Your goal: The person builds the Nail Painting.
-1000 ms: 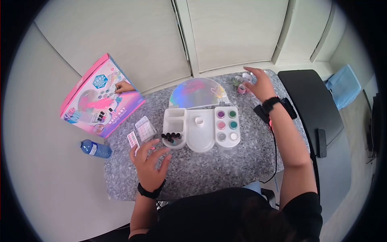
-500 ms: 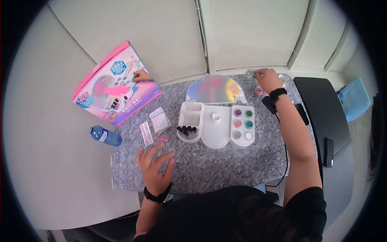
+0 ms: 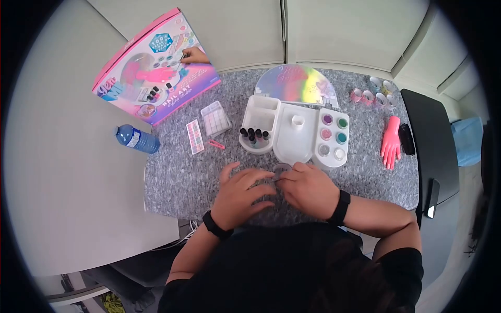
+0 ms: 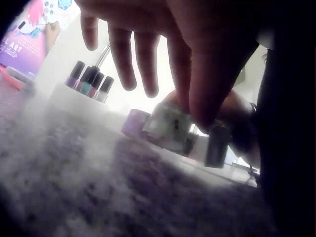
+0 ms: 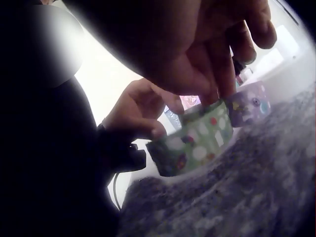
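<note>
Over the front middle of the table, my right hand (image 3: 310, 189) pinches a green roll of patterned tape (image 5: 200, 143) dotted with white and red shapes. A purple roll of patterned tape (image 5: 249, 104) sits right behind it on the tabletop. Facing it from the other side, my left hand (image 3: 241, 198) has its fingers spread and loosely bent, with the fingertips close to the green roll. The white tray (image 3: 292, 143) stands just beyond both hands, with several nail polish bottles (image 4: 89, 81) at its left and lidded pots of colour (image 3: 326, 134) at its right.
More tape rolls (image 3: 368, 97) stand at the far right corner, with a pink model hand (image 3: 390, 143) nearer. Left of the tray are a sticker sheet (image 3: 194, 136), a clear case (image 3: 215, 119) and pink tweezers (image 3: 216, 144). A blue bottle (image 3: 137, 139) and the box (image 3: 156, 68) stand further left.
My right hand has come from the far right corner to the front middle, bringing the green roll. My left hand has shifted right towards it. The pink model hand now shows.
</note>
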`<state>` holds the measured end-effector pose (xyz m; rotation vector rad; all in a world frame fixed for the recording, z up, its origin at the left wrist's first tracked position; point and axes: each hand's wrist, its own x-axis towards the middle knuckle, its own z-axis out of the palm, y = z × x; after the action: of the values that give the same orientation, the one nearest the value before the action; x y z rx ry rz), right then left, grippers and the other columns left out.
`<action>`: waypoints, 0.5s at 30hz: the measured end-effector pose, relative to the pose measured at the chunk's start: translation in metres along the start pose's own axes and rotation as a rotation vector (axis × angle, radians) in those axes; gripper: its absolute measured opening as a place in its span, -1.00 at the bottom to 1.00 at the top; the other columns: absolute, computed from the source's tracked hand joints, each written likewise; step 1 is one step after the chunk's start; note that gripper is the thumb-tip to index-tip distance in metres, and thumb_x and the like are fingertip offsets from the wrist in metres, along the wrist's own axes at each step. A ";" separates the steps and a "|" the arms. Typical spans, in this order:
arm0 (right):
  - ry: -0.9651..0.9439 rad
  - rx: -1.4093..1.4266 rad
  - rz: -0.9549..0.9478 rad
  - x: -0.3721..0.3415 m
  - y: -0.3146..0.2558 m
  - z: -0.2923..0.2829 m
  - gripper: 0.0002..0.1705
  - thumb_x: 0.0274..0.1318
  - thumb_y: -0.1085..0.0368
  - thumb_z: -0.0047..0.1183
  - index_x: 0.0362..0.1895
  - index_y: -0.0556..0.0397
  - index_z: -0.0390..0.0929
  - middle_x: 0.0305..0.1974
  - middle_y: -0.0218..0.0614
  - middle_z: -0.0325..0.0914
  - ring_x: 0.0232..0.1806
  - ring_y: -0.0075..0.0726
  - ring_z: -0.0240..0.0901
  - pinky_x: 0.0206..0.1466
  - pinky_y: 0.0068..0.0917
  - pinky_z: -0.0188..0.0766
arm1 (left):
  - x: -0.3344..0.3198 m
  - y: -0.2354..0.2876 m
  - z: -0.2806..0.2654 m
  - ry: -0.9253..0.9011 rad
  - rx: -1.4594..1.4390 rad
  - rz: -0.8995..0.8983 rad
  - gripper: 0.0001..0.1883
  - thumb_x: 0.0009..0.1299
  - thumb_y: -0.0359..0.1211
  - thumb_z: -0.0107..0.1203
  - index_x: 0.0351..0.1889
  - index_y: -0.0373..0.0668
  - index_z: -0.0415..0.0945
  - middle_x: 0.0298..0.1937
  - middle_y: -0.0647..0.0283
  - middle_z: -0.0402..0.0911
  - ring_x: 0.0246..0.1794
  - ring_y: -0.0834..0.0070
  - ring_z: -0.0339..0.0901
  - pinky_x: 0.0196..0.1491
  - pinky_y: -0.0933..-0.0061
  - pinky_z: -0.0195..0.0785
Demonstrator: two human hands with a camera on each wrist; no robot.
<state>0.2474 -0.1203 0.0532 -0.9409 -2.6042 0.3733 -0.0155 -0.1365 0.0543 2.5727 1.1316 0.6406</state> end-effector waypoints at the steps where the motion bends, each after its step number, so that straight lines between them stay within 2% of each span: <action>1: 0.005 0.033 0.014 -0.001 0.003 0.006 -0.80 0.21 0.28 0.30 -0.07 -0.07 0.77 -0.10 -0.44 0.70 0.02 -0.14 0.56 0.16 -0.15 0.56 | -0.001 0.000 0.002 -0.001 -0.003 -0.005 -0.67 0.21 -0.13 0.63 -0.08 0.24 0.81 0.36 0.49 0.74 0.37 0.41 0.65 0.65 -0.12 -0.01; 6: 0.085 0.158 0.033 -0.006 0.015 0.011 -0.74 0.21 0.33 0.29 -0.01 -0.11 0.76 -0.07 -0.45 0.73 0.05 -0.13 0.58 0.18 -0.09 0.55 | -0.007 -0.009 0.013 0.005 0.045 0.020 -0.74 0.22 -0.14 0.61 -0.17 0.23 0.80 0.38 0.51 0.72 0.40 0.41 0.63 0.64 -0.17 0.00; 9: 0.115 0.152 0.097 -0.007 0.015 0.004 -0.71 0.20 0.35 0.29 0.02 -0.12 0.76 -0.06 -0.45 0.75 0.05 -0.11 0.59 0.19 -0.05 0.55 | -0.010 -0.014 0.015 0.008 0.061 -0.001 -0.73 0.23 -0.14 0.60 -0.14 0.24 0.80 0.38 0.48 0.72 0.43 0.40 0.62 0.65 -0.18 0.00; 11: 0.095 0.015 0.080 -0.009 0.016 0.007 -0.69 0.18 0.42 0.31 0.03 -0.08 0.75 -0.06 -0.34 0.77 0.01 -0.06 0.63 0.20 -0.13 0.56 | -0.005 -0.008 0.008 0.005 0.027 -0.004 -0.73 0.26 -0.14 0.57 -0.12 0.21 0.77 0.39 0.46 0.69 0.44 0.38 0.61 0.64 -0.20 0.02; 15: 0.086 -0.023 0.091 -0.013 0.022 0.018 -0.72 0.19 0.39 0.34 0.00 -0.07 0.75 -0.07 -0.33 0.75 0.00 -0.06 0.64 0.18 -0.13 0.56 | 0.000 0.000 0.005 -0.060 -0.001 0.057 -0.68 0.28 -0.12 0.56 -0.07 0.16 0.72 0.45 0.41 0.64 0.53 0.32 0.54 0.64 -0.23 0.05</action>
<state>0.2624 -0.1145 0.0262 -1.0616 -2.4993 0.3186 -0.0129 -0.1369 0.0499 2.6137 1.0420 0.5720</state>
